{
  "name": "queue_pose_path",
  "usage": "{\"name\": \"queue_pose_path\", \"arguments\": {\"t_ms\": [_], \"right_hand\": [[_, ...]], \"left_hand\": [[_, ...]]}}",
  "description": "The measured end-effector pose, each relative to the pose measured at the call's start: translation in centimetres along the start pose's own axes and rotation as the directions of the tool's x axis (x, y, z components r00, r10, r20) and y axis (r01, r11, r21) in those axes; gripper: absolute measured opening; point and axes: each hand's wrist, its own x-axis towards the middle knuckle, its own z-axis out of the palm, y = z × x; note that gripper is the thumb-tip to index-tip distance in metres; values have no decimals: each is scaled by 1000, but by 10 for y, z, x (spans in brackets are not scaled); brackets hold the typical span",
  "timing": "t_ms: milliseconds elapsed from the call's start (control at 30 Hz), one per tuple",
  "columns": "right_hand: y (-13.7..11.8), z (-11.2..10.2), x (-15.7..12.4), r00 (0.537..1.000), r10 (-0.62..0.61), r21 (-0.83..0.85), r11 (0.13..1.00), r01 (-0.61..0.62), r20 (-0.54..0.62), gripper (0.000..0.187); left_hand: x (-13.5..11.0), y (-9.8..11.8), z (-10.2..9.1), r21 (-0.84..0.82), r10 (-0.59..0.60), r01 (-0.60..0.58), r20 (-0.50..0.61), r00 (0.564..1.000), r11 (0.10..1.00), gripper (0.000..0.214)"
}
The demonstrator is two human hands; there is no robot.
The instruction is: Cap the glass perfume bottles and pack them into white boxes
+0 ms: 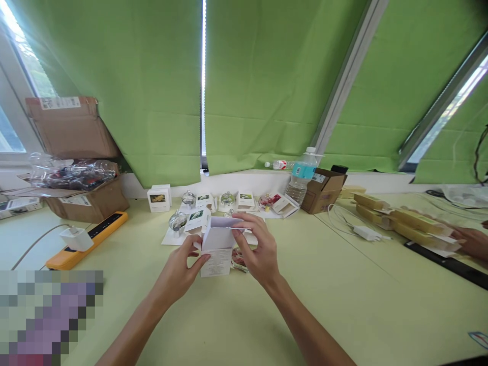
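Observation:
Both my hands hold a small white carton (218, 248) just above the pale green table (343, 300). My left hand (179, 272) grips its lower left side with thumb and fingers. My right hand (257, 249) wraps the right side, fingers curled over the open top flap. Under the carton lies a small glass item (238, 262), partly hidden. Behind it stand several small white boxes (159, 198) and glass ornaments (177, 221) on white cards.
A yellow power strip (87, 239) with a white charger lies at left, near cardboard boxes (76, 152) holding plastic. A water bottle (302, 178) and small brown box (324, 190) stand at the back. Yellow packs (415, 221) and another person's hand (473, 241) are at right.

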Motion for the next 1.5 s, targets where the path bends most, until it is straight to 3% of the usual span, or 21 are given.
{"name": "queue_pose_path", "arguments": {"t_ms": [700,1100,1500], "right_hand": [[5,4,-5,981,-16,-81,996,32,192,9],[15,5,-11,944,-3,-130,990,49,330,9],[14,6,-12,929,-94,-151,976,157,358,19]], "left_hand": [[-1,-5,3,35,15,-14,-18,1000,999,30],[-2,-8,3,78,14,-10,-49,999,997,34],[-2,-9,3,120,-7,12,-40,999,993,37]]}}
